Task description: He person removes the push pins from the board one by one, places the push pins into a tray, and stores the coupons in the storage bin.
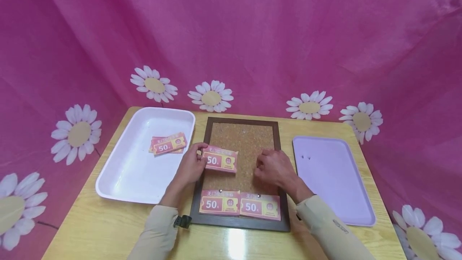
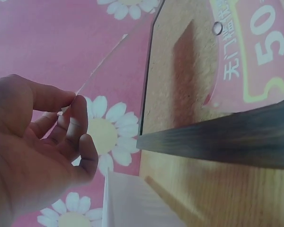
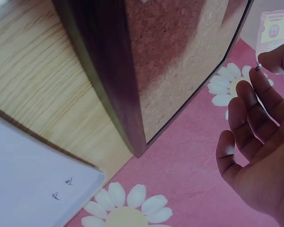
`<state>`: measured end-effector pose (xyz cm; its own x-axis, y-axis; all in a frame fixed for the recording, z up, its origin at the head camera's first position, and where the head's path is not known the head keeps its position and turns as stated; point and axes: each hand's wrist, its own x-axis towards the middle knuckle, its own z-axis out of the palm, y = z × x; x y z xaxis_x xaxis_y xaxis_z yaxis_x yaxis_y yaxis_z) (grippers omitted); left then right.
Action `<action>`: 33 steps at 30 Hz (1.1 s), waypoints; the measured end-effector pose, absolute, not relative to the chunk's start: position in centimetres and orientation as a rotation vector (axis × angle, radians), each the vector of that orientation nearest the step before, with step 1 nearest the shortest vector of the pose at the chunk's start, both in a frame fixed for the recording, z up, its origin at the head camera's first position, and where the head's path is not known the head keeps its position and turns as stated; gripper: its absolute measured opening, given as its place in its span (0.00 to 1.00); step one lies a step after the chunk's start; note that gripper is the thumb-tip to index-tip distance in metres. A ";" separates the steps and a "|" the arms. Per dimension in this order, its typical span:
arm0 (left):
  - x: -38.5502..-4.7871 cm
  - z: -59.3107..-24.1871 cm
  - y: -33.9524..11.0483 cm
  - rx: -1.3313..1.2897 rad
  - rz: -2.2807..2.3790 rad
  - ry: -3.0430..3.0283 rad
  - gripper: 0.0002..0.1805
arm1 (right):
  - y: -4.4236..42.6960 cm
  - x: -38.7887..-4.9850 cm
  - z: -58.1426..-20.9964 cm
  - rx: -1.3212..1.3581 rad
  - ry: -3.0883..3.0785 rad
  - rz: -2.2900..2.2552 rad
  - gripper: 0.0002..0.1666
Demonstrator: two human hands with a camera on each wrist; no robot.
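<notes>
Pinched at its left edge, a pink and yellow 50 coupon (image 1: 225,164) is held by my left hand (image 1: 191,164) over the left side of a dark-framed cork board (image 1: 249,137). In the left wrist view the coupon (image 2: 100,65) appears nearly edge-on, above the cork. My right hand (image 1: 276,167) hovers over the board's right side; its thumb and index finger pinch a small metal thumbtack (image 3: 258,67). Along the bottom of the board, two matching coupons, the left one (image 1: 218,206) and the right one (image 1: 260,208), lie side by side, each with a tack at its top.
On the left stands a white tray (image 1: 124,171) with a few overlapping coupons (image 1: 169,143) inside. A flat lilac tray (image 1: 332,183) to the right bears two thumbtacks (image 1: 309,157). Behind the wooden table (image 1: 205,248) hangs a pink flowered cloth (image 1: 252,43).
</notes>
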<state>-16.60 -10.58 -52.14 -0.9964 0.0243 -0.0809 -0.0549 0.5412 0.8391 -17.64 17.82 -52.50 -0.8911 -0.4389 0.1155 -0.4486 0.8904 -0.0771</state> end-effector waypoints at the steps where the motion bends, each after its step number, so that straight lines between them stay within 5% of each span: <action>1: -16.6 -52.1 -10.7 -0.025 1.471 2.687 0.22 | 18.0 -17.6 -52.6 0.696 -2.959 0.151 0.08; 33: -17.1 -50.7 -15.2 -0.089 1.477 2.833 0.21 | 26.6 -17.4 -54.0 0.315 -3.075 0.337 0.04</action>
